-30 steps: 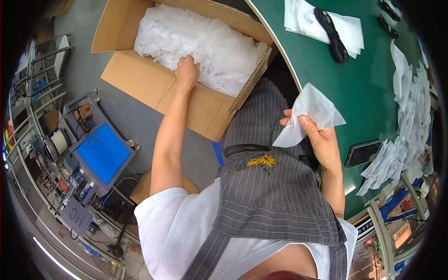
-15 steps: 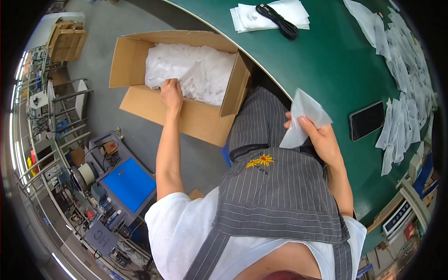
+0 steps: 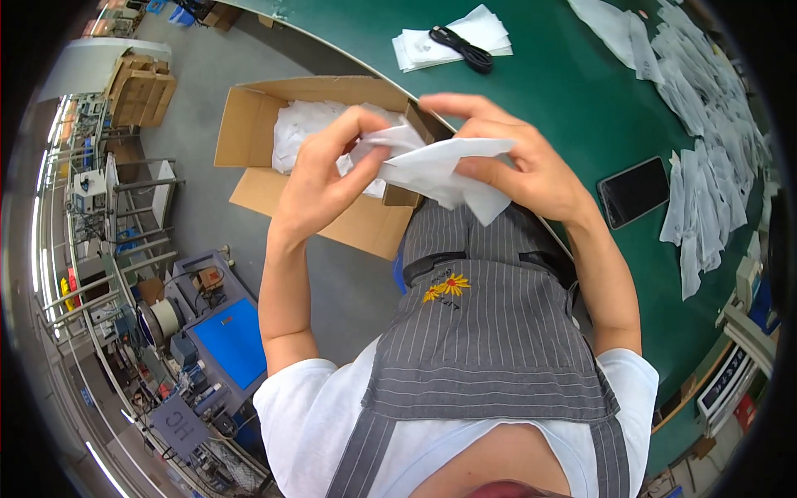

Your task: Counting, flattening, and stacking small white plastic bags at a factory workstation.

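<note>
Up in front of my lap, both hands are at thin white translucent bags. My right hand (image 3: 531,162) pinches a flat white bag (image 3: 436,168) between thumb and fingers, with its index finger lifted away. A smaller white piece (image 3: 397,139), which looks like another bag, is pinched between thumb and fingers of my left hand (image 3: 328,170). The two pieces overlap, and I cannot tell whether they are joined. Behind my hands stands an open cardboard box (image 3: 320,212), holding many similar white bags (image 3: 303,124), partly hidden by my left hand.
To the right is a green table (image 3: 573,108), with a coiled black cable (image 3: 462,48) on a stack of white bags (image 3: 490,33). A phone (image 3: 633,192) lies beside a spread of white bags (image 3: 701,199). Equipment with a blue panel (image 3: 228,342) stands at left.
My left hand has come up out of the box with a white piece and moved right. My right hand has raised its bag and brought it left to meet it.
</note>
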`<act>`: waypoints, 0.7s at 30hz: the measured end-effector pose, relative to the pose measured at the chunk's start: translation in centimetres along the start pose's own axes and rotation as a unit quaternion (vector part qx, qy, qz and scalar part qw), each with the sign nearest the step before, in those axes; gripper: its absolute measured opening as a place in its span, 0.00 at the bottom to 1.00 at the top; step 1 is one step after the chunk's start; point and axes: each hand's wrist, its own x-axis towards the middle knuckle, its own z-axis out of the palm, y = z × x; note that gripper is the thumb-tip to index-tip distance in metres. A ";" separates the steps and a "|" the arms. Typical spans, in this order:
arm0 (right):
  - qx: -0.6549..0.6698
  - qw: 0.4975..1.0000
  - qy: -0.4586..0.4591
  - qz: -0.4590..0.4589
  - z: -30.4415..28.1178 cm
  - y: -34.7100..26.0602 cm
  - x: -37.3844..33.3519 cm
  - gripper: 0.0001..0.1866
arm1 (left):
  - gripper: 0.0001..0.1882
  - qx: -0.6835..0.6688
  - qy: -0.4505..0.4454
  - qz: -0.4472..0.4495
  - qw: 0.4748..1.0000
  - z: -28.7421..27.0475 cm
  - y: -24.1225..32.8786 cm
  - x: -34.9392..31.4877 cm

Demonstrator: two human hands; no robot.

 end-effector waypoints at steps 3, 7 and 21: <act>0.127 0.987 0.050 0.082 0.8 0.5 -1.5 0.12 | 0.12 -0.115 -0.008 0.095 0.989 2.0 1.2 2.1; 0.190 0.946 0.219 0.143 1.7 0.8 -4.2 0.13 | 0.19 -0.312 0.120 0.026 0.942 7.3 2.0 3.7; 0.315 0.886 0.309 0.139 -0.4 0.8 -6.5 0.14 | 0.12 -0.394 0.150 0.034 0.906 13.6 1.7 3.1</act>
